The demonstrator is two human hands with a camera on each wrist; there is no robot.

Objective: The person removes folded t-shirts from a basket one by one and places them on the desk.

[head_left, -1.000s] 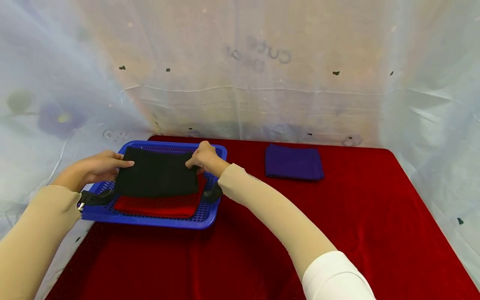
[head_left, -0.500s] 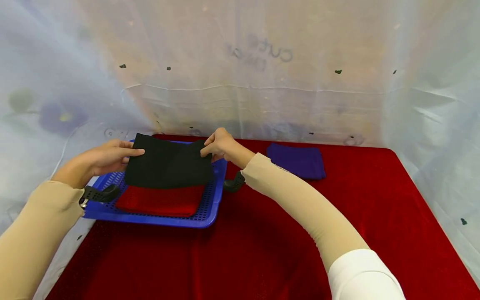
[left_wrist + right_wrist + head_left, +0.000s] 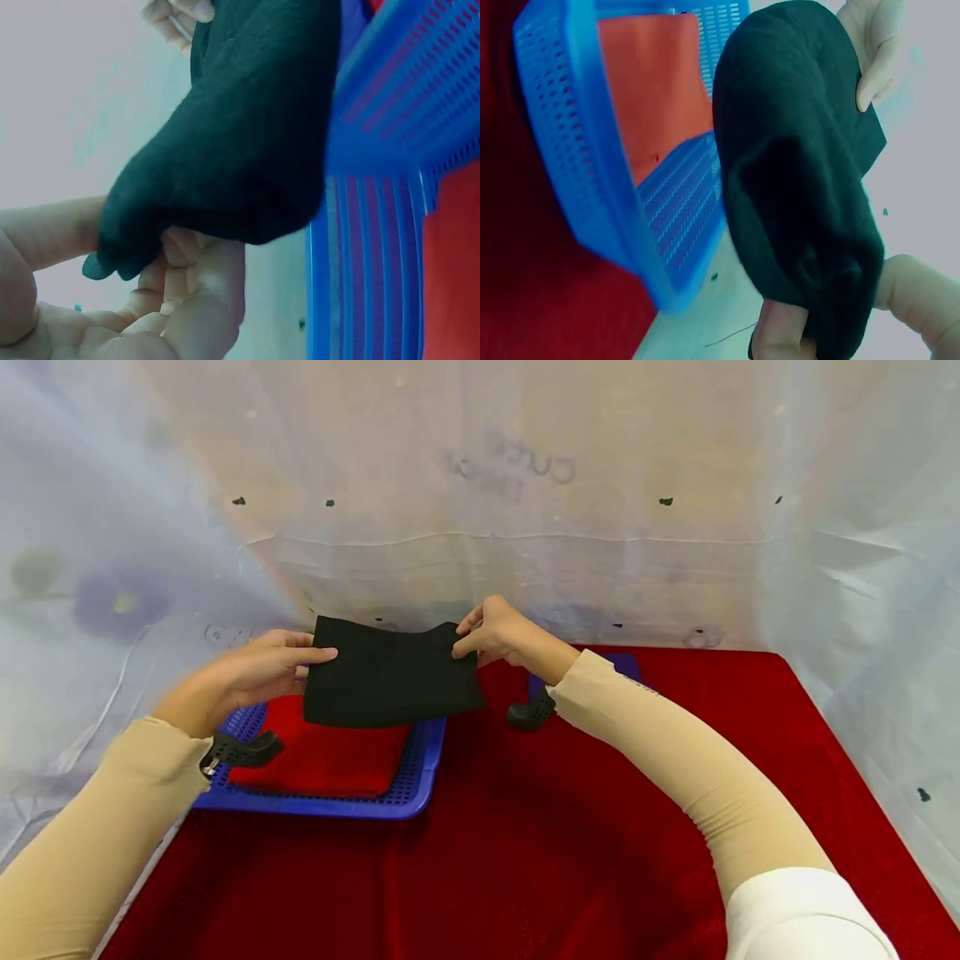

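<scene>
While both hands hold it in the air, the black cloth [image 3: 390, 675] hangs as a folded, roughly rectangular piece of soft, matte knit fabric. The left hand [image 3: 251, 675] pinches its left top corner between thumb and curled fingers; the right hand [image 3: 501, 635] pinches the opposite top corner the same way. The cloth spans the gap between the two hands, its lower edge hanging free.

Below the left hand sits a blue tray [image 3: 405, 785] of rigid perforated plastic with a raised rim. A folded red cloth [image 3: 330, 760] lies flat inside it, under the black cloth. Beyond the right wrist, a folded purple cloth [image 3: 626, 665] lies on the surface, mostly hidden by the forearm.

The surface [image 3: 540, 843] is covered in red velvet-like fabric. Below and to the right of the right hand it lies open. Translucent plastic sheeting [image 3: 480, 527] closes off the space just behind both hands.
</scene>
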